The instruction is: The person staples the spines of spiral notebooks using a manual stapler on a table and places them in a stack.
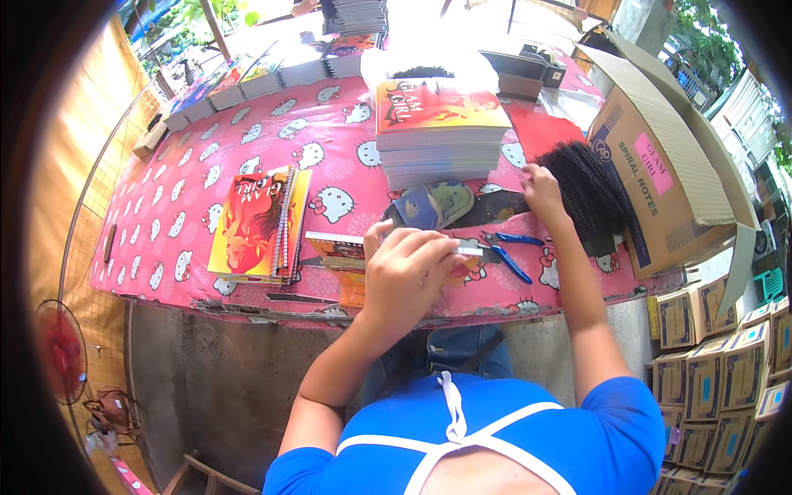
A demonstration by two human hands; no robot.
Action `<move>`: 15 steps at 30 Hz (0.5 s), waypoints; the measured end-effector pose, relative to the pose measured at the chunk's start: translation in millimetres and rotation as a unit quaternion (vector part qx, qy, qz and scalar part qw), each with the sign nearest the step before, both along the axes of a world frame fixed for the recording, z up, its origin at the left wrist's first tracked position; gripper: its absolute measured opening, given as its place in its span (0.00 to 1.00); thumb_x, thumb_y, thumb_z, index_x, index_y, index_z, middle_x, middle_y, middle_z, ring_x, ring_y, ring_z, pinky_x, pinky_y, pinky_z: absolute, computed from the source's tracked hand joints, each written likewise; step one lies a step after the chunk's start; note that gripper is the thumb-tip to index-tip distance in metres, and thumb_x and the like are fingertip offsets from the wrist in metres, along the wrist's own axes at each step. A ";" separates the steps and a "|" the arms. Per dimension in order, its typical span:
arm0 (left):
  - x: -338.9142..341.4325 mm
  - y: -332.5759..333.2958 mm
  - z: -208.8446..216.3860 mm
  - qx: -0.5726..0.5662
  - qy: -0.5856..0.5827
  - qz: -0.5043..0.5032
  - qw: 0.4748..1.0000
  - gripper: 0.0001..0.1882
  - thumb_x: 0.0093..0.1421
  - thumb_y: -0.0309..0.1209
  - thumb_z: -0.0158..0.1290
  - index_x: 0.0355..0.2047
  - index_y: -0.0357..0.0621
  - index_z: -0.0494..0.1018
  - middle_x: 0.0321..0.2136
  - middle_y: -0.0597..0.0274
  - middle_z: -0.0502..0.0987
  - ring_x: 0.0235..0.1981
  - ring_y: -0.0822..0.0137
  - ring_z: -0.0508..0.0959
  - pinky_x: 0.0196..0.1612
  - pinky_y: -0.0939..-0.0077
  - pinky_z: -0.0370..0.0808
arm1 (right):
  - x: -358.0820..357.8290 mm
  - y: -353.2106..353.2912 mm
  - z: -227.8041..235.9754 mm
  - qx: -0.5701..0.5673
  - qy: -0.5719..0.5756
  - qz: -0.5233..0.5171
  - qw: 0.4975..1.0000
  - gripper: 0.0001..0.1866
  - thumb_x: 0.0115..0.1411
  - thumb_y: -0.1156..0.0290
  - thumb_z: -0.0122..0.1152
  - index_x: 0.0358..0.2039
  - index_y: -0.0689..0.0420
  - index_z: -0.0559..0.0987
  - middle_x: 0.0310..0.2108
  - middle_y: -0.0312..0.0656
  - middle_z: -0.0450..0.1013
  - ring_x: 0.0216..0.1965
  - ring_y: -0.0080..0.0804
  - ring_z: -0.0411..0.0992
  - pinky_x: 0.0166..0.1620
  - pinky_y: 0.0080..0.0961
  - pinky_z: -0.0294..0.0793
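My left hand (pixel 410 268) is closed on a notebook (pixel 334 239) held at the table's near edge, its white page edges showing past my fingers. Out to the right, my right hand (pixel 542 194) is at the left side of a heap of black plastic spiral coils (pixel 582 186). Its fingers are bent together; whatever they pinch is too small to make out. Blue-handled cutting pliers (pixel 513 257) lie between my hands. Beyond the left hand sits a dark blue and green patterned pouch-like thing (pixel 433 206). Several spiral-bound notebooks with red and yellow covers (pixel 256 223) lie to the left.
A tall stack of notebooks (pixel 441 148) stands mid-table on the pink patterned cloth (pixel 186 231). An open cardboard box (pixel 660 165) borders the coils at right. More notebooks (pixel 264 85) line the far left edge. Stacked cartons (pixel 714 371) fill the lower right floor.
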State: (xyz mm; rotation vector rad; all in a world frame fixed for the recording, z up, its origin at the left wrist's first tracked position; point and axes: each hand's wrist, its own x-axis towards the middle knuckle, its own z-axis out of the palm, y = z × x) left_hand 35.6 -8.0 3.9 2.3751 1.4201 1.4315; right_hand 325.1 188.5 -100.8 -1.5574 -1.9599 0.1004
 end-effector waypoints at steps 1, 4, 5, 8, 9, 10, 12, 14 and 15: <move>-2.2 -3.1 -2.1 0.007 -0.007 0.006 1.000 0.08 0.50 0.34 0.63 0.31 0.49 0.81 0.29 0.69 0.80 0.35 0.67 0.78 0.52 0.62 0.61 | -11.0 -18.4 16.0 -0.004 0.037 0.051 0.998 0.12 0.55 0.78 0.58 0.42 0.61 0.79 0.37 0.51 0.75 0.38 0.43 0.75 0.42 0.33 0.74; -3.9 -7.0 -2.8 0.029 -0.016 0.009 0.999 0.06 0.51 0.32 0.62 0.31 0.50 0.81 0.28 0.70 0.79 0.34 0.68 0.77 0.51 0.61 0.60 | -47.3 -103.3 72.5 0.024 0.157 0.232 0.960 0.15 0.55 0.83 0.56 0.41 0.58 0.82 0.32 0.45 0.75 0.31 0.32 0.76 0.37 0.25 0.75; -4.4 -8.6 -2.5 0.026 -0.012 0.012 1.000 0.07 0.51 0.32 0.62 0.32 0.50 0.81 0.28 0.70 0.79 0.34 0.68 0.77 0.51 0.61 0.60 | -56.6 -128.9 89.5 0.023 0.153 0.264 0.952 0.14 0.53 0.82 0.60 0.41 0.58 0.82 0.33 0.44 0.76 0.30 0.30 0.76 0.36 0.24 0.75; -2.2 -6.5 -3.1 0.019 -0.003 0.008 1.000 0.09 0.50 0.31 0.62 0.34 0.51 0.82 0.28 0.71 0.79 0.33 0.69 0.76 0.51 0.61 0.59 | -74.2 -166.5 106.4 0.022 0.207 0.284 0.936 0.15 0.49 0.79 0.68 0.40 0.57 0.83 0.32 0.43 0.76 0.29 0.27 0.75 0.33 0.22 0.75; -1.3 -5.9 -2.3 0.017 -0.006 0.009 1.000 0.09 0.50 0.31 0.63 0.34 0.51 0.82 0.28 0.71 0.79 0.32 0.69 0.76 0.51 0.61 0.59 | -76.1 -169.6 108.1 0.022 0.234 0.284 0.930 0.16 0.48 0.78 0.69 0.40 0.57 0.84 0.31 0.42 0.76 0.29 0.27 0.75 0.32 0.22 0.74; -0.5 -6.0 -1.1 0.016 -0.009 0.010 1.000 0.09 0.50 0.31 0.63 0.34 0.50 0.82 0.28 0.71 0.79 0.32 0.69 0.76 0.51 0.61 0.59 | -74.8 -165.3 107.4 0.058 0.206 0.287 0.934 0.16 0.47 0.79 0.69 0.40 0.57 0.84 0.30 0.41 0.76 0.28 0.26 0.74 0.31 0.22 0.74; -0.2 -6.4 -0.4 0.012 -0.010 0.013 1.000 0.09 0.50 0.31 0.63 0.33 0.50 0.82 0.28 0.71 0.79 0.32 0.69 0.76 0.51 0.62 0.59 | -75.6 -163.9 107.5 0.042 0.216 0.278 0.935 0.15 0.47 0.79 0.69 0.38 0.58 0.84 0.30 0.41 0.76 0.29 0.26 0.74 0.31 0.22 0.74; -0.7 -7.9 -0.4 0.006 -0.006 0.014 1.000 0.09 0.50 0.31 0.63 0.33 0.50 0.82 0.27 0.71 0.79 0.31 0.69 0.76 0.51 0.62 0.59 | -75.7 -161.7 109.2 0.038 0.214 0.288 0.933 0.14 0.47 0.80 0.69 0.38 0.58 0.84 0.30 0.41 0.76 0.29 0.27 0.74 0.31 0.22 0.73; -0.9 -8.4 0.3 0.004 -0.006 0.016 1.000 0.09 0.50 0.32 0.64 0.33 0.50 0.82 0.27 0.70 0.79 0.31 0.70 0.76 0.51 0.64 0.59 | -76.3 -162.2 108.6 0.040 0.208 0.300 0.930 0.14 0.47 0.80 0.69 0.37 0.59 0.84 0.30 0.41 0.76 0.29 0.27 0.74 0.31 0.22 0.73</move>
